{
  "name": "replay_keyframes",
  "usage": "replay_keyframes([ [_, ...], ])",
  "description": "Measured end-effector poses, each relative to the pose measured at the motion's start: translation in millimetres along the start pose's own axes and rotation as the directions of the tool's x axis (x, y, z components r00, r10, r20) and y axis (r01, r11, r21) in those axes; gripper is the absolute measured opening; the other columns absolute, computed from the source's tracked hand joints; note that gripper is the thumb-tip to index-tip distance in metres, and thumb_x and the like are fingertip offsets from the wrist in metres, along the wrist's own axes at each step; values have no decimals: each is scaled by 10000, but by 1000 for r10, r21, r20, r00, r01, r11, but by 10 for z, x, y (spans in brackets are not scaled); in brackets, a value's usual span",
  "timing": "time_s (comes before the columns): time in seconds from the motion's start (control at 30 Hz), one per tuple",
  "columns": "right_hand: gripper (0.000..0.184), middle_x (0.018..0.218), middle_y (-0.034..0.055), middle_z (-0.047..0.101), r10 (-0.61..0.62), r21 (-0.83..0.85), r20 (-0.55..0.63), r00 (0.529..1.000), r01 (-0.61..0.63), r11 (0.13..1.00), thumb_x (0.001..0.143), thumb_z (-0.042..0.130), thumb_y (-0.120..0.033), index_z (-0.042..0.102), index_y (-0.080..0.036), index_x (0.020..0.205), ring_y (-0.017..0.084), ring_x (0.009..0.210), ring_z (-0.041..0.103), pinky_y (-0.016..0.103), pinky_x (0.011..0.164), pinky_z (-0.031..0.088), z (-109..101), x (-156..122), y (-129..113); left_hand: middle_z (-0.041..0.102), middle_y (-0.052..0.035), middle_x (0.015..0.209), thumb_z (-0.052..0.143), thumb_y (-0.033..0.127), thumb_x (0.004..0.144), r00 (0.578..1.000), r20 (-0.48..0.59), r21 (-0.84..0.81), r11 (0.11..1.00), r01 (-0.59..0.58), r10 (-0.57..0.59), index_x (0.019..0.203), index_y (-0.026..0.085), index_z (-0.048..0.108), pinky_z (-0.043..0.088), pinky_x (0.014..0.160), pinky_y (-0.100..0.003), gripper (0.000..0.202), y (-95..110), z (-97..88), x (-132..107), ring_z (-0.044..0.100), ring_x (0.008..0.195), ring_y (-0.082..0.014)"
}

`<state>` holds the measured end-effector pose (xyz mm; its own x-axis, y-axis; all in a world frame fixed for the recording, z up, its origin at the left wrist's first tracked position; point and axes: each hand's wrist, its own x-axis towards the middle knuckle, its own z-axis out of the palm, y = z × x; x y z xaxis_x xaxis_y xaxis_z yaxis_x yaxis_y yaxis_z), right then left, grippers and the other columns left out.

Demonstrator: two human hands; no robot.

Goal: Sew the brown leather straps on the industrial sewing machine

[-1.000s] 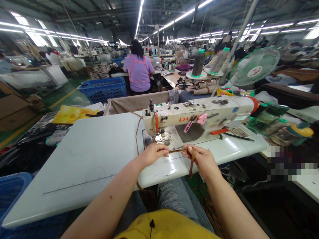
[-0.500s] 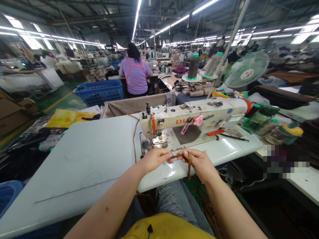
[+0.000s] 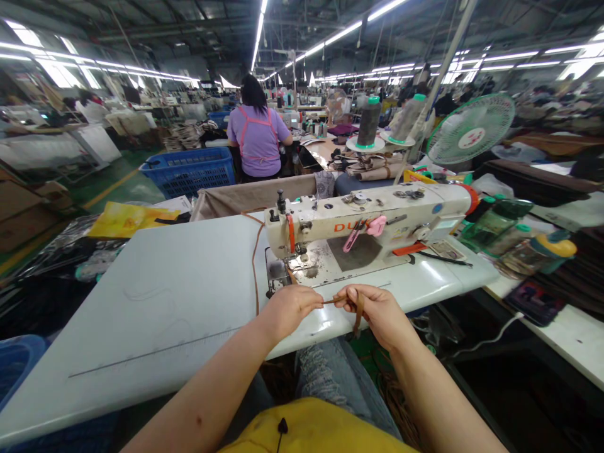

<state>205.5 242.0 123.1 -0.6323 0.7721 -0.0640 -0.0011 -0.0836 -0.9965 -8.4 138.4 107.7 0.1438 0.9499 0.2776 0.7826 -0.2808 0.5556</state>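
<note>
My left hand (image 3: 291,308) and my right hand (image 3: 377,313) are both pinched on a thin brown strap (image 3: 358,309), held between them just above the front edge of the white sewing table (image 3: 155,302). A loop of the strap hangs down over my right fingers. Another stretch of the brown strap (image 3: 255,258) runs up across the table toward the needle end of the cream sewing machine (image 3: 368,220), which stands directly beyond my hands.
Two thread cones (image 3: 369,121) and a green fan (image 3: 470,129) stand behind the machine. Green bottles (image 3: 500,226) sit to its right. A blue crate (image 3: 189,170) and a seated person in a purple top (image 3: 257,138) are further back. A blue bin (image 3: 16,365) is at the lower left.
My hands have drawn closer together along the strap, so the stretch between them is shorter. They have also dropped slightly toward the table's front edge.
</note>
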Motion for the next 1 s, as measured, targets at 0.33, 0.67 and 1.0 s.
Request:
replay_keyframes([
  [0.33, 312, 855, 63, 785, -135, -317, 270, 953, 221, 922, 957, 702, -493, 844, -218, 921, 168, 688, 644, 278, 638, 535, 110, -244, -105, 751, -72, 991, 550, 199, 1035, 967, -50, 556, 812, -180, 249, 1061, 144, 700, 600, 795, -345, 162, -4, 12, -243, 711, 934, -236],
  [0.67, 226, 991, 55, 786, -345, -425, 509, 789, 579, 696, 1068, 550, -235, 775, -225, 1065, 166, 910, 735, 273, 834, 575, 248, -385, -186, 774, -161, 1117, 540, 91, 1009, 956, -46, 757, 634, -156, 290, 1182, 53, 664, 620, 889, -381, 216, -450, -20, -220, 731, 1004, -258],
  [1.0, 232, 977, 70, 780, -372, -414, 536, 757, 620, 666, 1071, 538, -236, 766, -227, 1113, 186, 883, 726, 299, 802, 583, 296, -417, -190, 779, -151, 1060, 533, 89, 1011, 966, -46, 773, 622, -127, 254, 1131, 59, 681, 612, 844, -380, 193, -613, 31, -136, 733, 958, -255],
])
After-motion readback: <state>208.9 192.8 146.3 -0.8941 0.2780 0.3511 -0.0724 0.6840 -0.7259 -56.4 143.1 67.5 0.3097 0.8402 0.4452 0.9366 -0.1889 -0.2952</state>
